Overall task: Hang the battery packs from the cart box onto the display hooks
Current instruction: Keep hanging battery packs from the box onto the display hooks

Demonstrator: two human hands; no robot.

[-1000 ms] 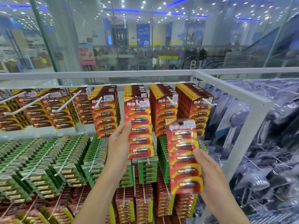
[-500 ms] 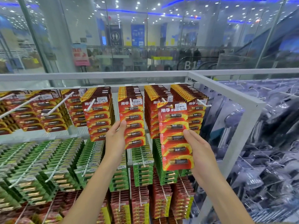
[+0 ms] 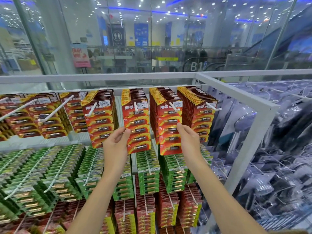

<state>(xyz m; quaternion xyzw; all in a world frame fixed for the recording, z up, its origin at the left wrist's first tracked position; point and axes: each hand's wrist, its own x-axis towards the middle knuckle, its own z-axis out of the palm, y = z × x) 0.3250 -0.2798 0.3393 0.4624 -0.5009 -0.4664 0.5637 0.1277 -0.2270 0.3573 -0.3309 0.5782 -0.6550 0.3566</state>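
Red and yellow battery packs fill the top row of the rack, each one a tall narrow card hanging with its long side running up and down, printed face turned out toward the aisle. The left hand (image 3: 116,146) pinches the lower left edge of the front pack on the middle hook (image 3: 135,106), thumb on the face and fingers behind; that pack (image 3: 137,125) hangs upright, its top at twelve o'clock and its bottom edge at six. The right hand (image 3: 190,141) grips the right edge of a second pack (image 3: 169,127) at the next hook (image 3: 174,107) over, at three o'clock from the first. This one also stands vertical, its top up at the hook's tip, though I cannot tell whether the hole is fully threaded on. Its batteries lie crosswise, stacked one above another down the card.

Further packs crowd behind both cards. At nine o'clock from the left hand more red packs (image 3: 99,115) hang on white pegs, and below, toward six o'clock, rows of green packs (image 3: 148,173) slope downward. A white metal frame (image 3: 236,92) closes off the rack at the right.
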